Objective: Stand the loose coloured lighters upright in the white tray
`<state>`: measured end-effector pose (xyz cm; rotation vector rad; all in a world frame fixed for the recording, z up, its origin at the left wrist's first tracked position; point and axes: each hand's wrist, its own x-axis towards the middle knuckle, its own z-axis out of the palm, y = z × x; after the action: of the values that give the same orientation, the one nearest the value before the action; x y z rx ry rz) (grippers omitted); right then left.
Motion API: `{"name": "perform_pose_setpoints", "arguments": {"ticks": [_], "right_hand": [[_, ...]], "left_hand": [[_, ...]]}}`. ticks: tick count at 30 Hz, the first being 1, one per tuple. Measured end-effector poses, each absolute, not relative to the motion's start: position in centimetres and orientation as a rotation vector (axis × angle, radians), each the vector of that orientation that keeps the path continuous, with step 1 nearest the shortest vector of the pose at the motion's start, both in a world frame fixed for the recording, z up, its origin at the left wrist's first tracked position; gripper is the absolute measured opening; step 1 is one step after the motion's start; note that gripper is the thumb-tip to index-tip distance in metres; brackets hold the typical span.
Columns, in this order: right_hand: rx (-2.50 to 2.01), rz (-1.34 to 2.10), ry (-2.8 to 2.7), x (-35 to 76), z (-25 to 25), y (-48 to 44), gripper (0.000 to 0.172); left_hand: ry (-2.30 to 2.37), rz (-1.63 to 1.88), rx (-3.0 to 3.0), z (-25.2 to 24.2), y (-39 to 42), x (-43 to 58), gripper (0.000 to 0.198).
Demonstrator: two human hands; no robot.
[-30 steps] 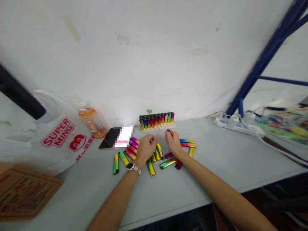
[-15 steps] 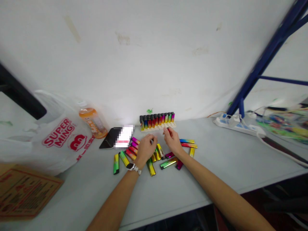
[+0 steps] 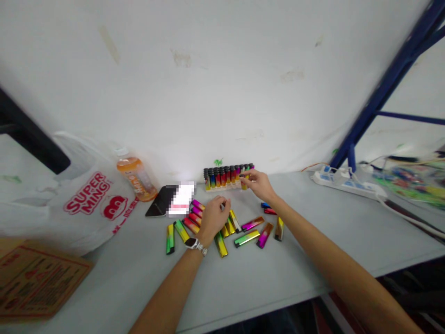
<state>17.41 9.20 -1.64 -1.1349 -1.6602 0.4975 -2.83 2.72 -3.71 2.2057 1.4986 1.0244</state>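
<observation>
Several shiny multicoloured lighters [image 3: 248, 237] lie scattered on the grey table [image 3: 278, 273]. At the back by the wall, a cream tray [image 3: 225, 186] holds a row of upright lighters [image 3: 222, 176]. My right hand [image 3: 259, 183] is stretched to the right end of that row, its fingers pinched on a lighter [image 3: 244, 180] standing at the tray. My left hand [image 3: 213, 218], with a wristwatch, rests curled over the loose pile and pinches a small dark item I cannot make out.
A phone [image 3: 163, 200] lies left of the tray, with an orange drink bottle [image 3: 134, 178] and a white plastic bag [image 3: 86, 202] beyond it. A cardboard box [image 3: 31, 285] sits at the lower left. A power strip [image 3: 347, 185] and a blue frame [image 3: 378, 93] are on the right.
My right hand has risen from the loose pile and carried a lighter back to the right end of the tray. My left hand has stayed over the pile.
</observation>
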Motion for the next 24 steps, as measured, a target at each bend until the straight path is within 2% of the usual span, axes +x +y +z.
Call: {"name": "perform_pose_setpoints", "arguments": {"ticks": [5, 13, 19, 24], "right_hand": [[-1.142, 0.563, -1.72, 18.0, -1.5, 12.3, 0.024], [-1.192, 0.418, -1.898, 18.2, -1.5, 14.6, 0.016], [-1.241, 0.224, -2.007, 18.2, -0.6, 14.6, 0.02], [-1.476, -0.014, -2.051, 17.8, -1.2, 13.1, 0.034]], "left_hand": [[1.496, 1.041, 2.221, -4.2, 3.0, -3.0, 0.035], [1.506, 1.035, 2.216, -4.2, 3.0, -3.0, 0.034], [1.515, 1.014, 2.218, -3.9, 2.8, -3.0, 0.034], [1.52, 1.008, 2.227, -3.9, 2.8, -3.0, 0.035]]}}
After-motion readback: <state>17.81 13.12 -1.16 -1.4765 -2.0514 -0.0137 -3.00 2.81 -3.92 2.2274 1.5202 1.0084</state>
